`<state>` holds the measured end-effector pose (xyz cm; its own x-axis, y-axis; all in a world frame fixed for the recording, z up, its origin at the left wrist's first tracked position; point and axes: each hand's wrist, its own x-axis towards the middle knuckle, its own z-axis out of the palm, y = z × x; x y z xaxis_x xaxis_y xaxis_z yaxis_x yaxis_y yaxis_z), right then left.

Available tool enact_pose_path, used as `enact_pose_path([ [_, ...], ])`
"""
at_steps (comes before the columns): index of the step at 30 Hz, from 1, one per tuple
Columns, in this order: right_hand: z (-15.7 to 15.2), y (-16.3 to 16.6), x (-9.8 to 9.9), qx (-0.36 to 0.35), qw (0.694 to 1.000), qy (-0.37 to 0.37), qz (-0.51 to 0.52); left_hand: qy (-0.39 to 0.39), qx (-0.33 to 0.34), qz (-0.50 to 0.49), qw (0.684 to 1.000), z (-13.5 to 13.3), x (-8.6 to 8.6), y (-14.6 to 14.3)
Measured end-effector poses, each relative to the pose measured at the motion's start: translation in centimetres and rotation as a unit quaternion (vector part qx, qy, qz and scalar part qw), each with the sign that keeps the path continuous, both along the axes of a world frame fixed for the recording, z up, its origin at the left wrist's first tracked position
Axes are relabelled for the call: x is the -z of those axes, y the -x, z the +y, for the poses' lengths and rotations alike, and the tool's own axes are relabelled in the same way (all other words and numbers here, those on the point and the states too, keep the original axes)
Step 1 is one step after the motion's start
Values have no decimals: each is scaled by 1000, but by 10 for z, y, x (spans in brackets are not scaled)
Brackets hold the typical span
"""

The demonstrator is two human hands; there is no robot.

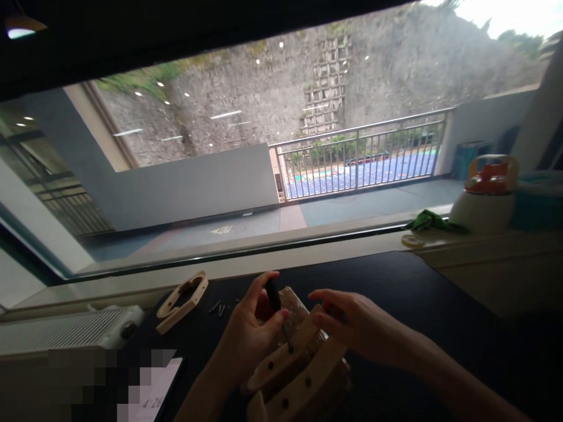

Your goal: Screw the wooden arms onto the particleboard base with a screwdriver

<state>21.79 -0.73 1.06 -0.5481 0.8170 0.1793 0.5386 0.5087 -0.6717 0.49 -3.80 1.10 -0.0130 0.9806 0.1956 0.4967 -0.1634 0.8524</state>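
A person works with two bare hands at a dark tabletop (pixel 373 275) beside a wide window. From where I stand, the left hand (pixel 247 328) is closed around the black handle of a screwdriver (pixel 272 294), thumb and fingers pinching it. The tool's thin shaft slants down to a hole in a pale wooden piece (pixel 325 364), which lies tilted at the near side of the table, in front of the person. It has two long bars, side by side, each dotted with dark holes.

The right hand (pixel 352 323) is half curled, its fingers at the far end of the upper bar; I cannot tell how firmly they grip. Beneath and behind the wood is something brownish in shiny clear wrapping (pixel 294 305).

To the left of the hands lie a few small screws (pixel 217 308), and beyond them a rounded wooden frame (pixel 193 301). A phone (pixel 165 390) showing 4:26 is at the lower left, near a white radiator (pixel 83 328). On the windowsill, at right, a crumpled green cloth (pixel 428 221) sits beside a white container with an orange top (pixel 484 208).
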Motion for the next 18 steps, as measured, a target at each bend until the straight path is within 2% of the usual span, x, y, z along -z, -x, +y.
enact_pose_path([
  [3,-10,3,9,-15,1000,8,11,-12,-4,50,999,-2,-5,0],
  [7,-17,3,13,-24,1000,-3,16,-60,-46,96,993,-3,-10,1],
  [11,-19,7,15,-18,999,-24,26,-64,-45,74,994,-4,-11,-2],
  [14,-20,9,16,-12,999,-22,29,-46,-10,33,998,-10,-13,-3],
  [18,-21,11,14,-14,999,-19,29,-11,83,-16,996,-22,-24,0],
])
